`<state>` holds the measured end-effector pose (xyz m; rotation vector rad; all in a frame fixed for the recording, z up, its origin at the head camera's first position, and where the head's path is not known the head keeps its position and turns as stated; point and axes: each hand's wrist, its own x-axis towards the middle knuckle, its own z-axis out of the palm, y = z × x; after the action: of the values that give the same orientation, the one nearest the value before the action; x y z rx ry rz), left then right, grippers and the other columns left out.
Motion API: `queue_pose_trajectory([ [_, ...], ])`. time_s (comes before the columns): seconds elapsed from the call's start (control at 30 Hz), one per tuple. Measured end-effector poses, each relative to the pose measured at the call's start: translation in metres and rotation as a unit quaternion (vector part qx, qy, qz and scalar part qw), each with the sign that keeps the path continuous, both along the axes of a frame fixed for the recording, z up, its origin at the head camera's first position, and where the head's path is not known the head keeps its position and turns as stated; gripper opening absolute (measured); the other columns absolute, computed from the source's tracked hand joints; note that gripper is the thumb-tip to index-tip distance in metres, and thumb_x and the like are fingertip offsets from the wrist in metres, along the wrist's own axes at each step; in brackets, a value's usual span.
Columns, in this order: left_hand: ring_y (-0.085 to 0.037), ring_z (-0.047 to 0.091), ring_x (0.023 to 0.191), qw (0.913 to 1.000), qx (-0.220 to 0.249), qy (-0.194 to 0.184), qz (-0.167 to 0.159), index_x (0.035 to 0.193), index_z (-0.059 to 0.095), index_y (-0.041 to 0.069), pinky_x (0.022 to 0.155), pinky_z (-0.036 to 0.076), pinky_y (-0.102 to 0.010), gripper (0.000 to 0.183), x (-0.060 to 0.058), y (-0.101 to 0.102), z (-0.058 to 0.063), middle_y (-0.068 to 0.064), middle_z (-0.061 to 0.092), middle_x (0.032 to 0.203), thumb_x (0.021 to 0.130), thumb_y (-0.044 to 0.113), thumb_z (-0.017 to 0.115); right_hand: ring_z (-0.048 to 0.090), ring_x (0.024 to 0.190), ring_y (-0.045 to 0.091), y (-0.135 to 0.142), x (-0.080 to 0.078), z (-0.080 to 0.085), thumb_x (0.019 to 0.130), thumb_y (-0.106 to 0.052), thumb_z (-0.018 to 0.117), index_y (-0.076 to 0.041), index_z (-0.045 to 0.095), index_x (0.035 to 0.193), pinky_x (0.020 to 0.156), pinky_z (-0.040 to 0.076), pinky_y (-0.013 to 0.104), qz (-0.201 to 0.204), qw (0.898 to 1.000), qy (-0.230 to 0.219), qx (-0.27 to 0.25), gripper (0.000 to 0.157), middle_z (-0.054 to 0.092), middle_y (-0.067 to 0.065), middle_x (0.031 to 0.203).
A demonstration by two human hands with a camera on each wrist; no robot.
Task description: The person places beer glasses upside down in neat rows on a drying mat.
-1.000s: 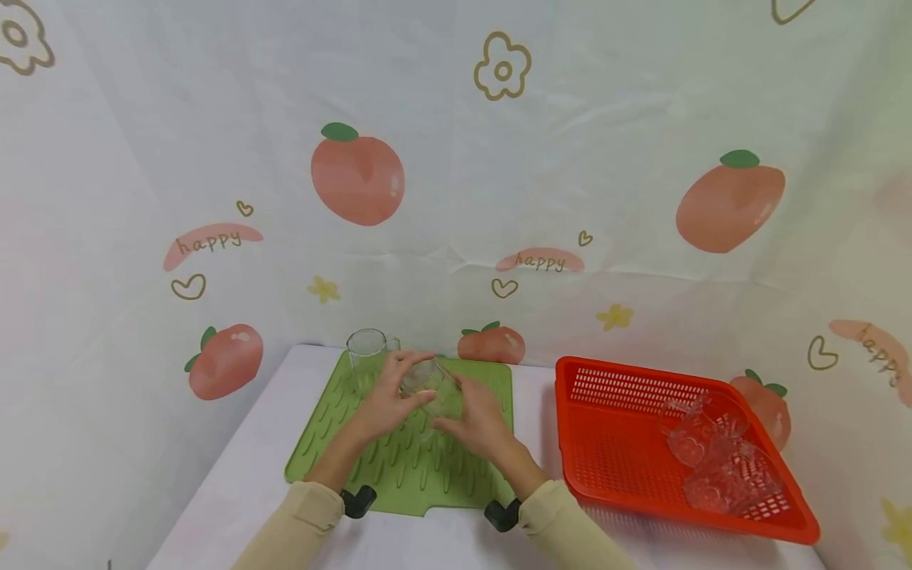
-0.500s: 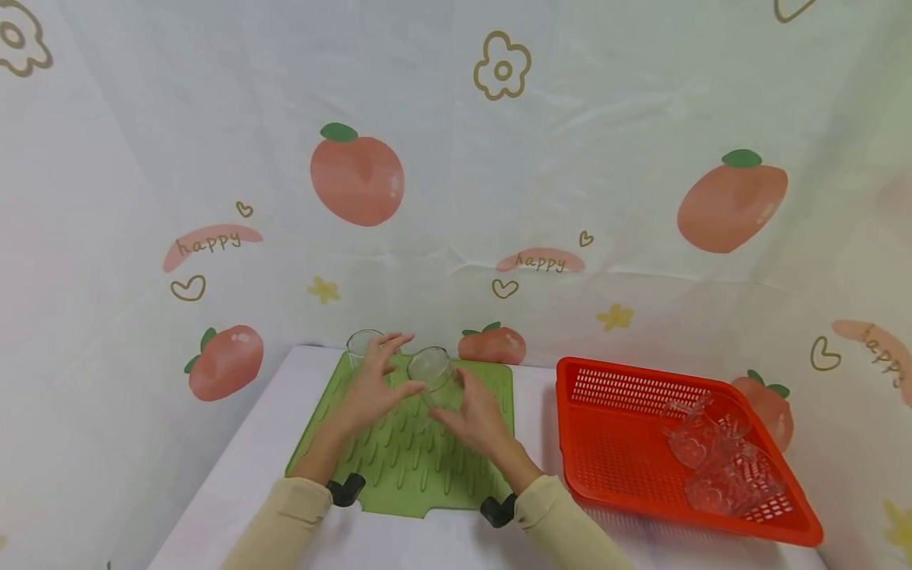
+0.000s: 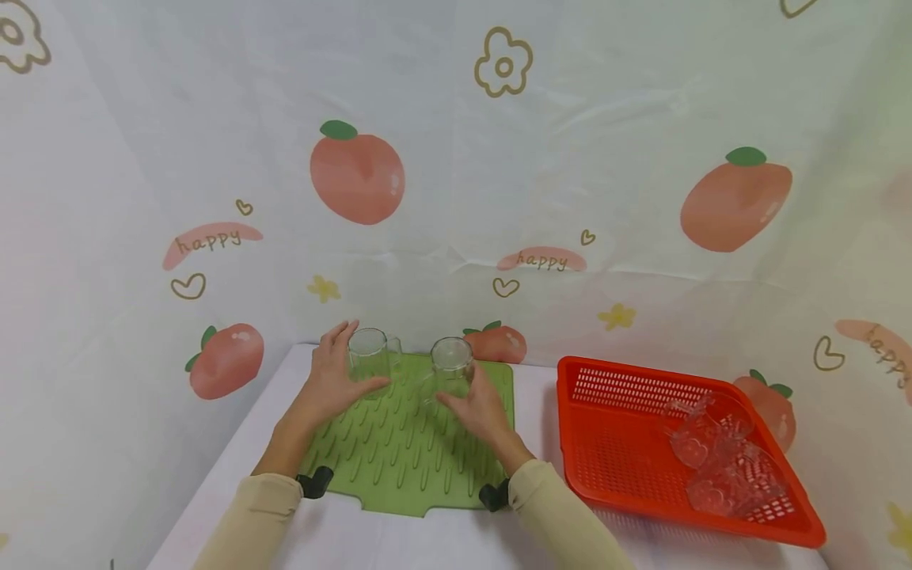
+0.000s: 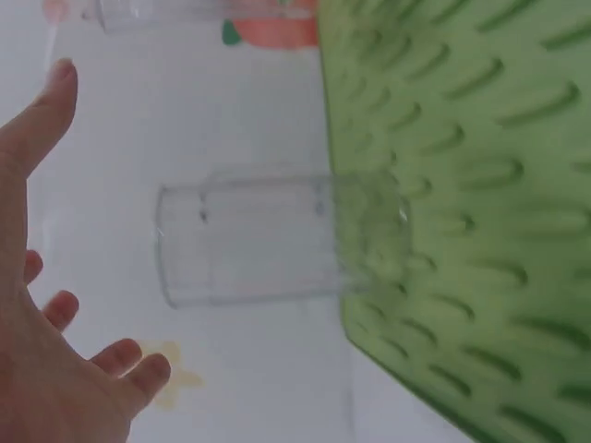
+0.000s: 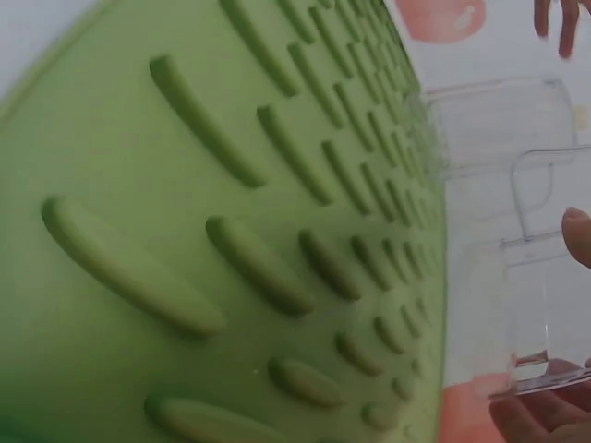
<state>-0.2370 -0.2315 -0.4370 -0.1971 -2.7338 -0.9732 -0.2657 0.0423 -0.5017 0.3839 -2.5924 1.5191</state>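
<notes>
The standing mug [image 3: 369, 358] on the green mat [image 3: 402, 455] could be toppled by the left hand [image 3: 329, 381], held spread and empty beside it, or chipped if the second mug [image 3: 451, 355], gripped over the mat by the right hand [image 3: 481, 405], is swung leftward.

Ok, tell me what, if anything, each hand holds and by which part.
The right hand holds a clear glass mug by its body, not the handle. The left hand holds nothing.
</notes>
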Motion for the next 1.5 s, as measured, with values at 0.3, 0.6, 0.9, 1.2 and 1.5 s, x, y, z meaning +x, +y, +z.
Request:
queue_pose_trajectory([
  [0.3, -0.059, 0.01, 0.149, 0.9969, -0.026, -0.063, 0.039, 0.165, 0.0, 0.013, 0.111, 0.026, -0.078, 0.127, -0.001, -0.025, -0.019, -0.025, 0.003, 0.168, 0.079, 0.053, 0.084, 0.046, 0.146, 0.034, -0.002, -0.019, -0.013, 0.086, -0.021, 0.083, -0.003, 0.034, 0.153, 0.117, 0.041, 0.053, -0.012, 0.999, 0.006, -0.039, 0.085, 0.05, 0.018, 0.153],
  [0.6, -0.063, 0.009, 0.148, 0.9925, -0.03, -0.109, 0.046, 0.164, 0.005, 0.006, 0.114, 0.017, -0.079, 0.125, -0.005, -0.042, -0.045, -0.033, 0.007, 0.165, 0.078, 0.051, 0.084, 0.047, 0.144, 0.037, -0.001, -0.032, -0.023, 0.088, -0.024, 0.082, -0.001, 0.033, 0.152, 0.116, 0.042, 0.054, -0.017, 1.0, -0.001, 0.008, 0.085, 0.049, 0.022, 0.152],
  [0.9, -0.062, 0.013, 0.148, 0.9845, -0.059, -0.156, 0.055, 0.161, 0.021, 0.001, 0.118, 0.012, -0.076, 0.12, -0.006, -0.052, -0.074, -0.035, 0.014, 0.164, 0.076, 0.059, 0.081, 0.044, 0.147, 0.037, 0.003, -0.037, -0.029, 0.089, -0.018, 0.08, -0.004, 0.032, 0.155, 0.118, 0.039, 0.056, 0.001, 1.0, 0.004, 0.0, 0.084, 0.047, 0.02, 0.155],
  [1.2, -0.061, 0.019, 0.148, 0.9797, -0.073, -0.181, 0.045, 0.158, 0.028, -0.001, 0.115, 0.017, -0.079, 0.114, -0.002, -0.049, -0.085, -0.035, 0.02, 0.163, 0.077, 0.056, 0.083, 0.045, 0.145, 0.04, 0.005, -0.038, -0.032, 0.089, -0.02, 0.08, 0.001, 0.034, 0.153, 0.117, 0.04, 0.056, 0.008, 1.0, 0.013, 0.019, 0.082, 0.048, 0.024, 0.153],
  [1.5, -0.065, 0.012, 0.149, 0.9769, -0.096, -0.187, 0.038, 0.157, 0.033, 0.002, 0.114, 0.016, -0.081, 0.114, 0.0, -0.048, -0.088, -0.034, 0.021, 0.163, 0.072, 0.057, 0.086, 0.042, 0.148, 0.039, 0.009, -0.042, -0.03, 0.09, -0.028, 0.08, -0.004, 0.026, 0.158, 0.119, 0.038, 0.055, 0.023, 0.998, -0.029, 0.056, 0.089, 0.041, 0.024, 0.159],
])
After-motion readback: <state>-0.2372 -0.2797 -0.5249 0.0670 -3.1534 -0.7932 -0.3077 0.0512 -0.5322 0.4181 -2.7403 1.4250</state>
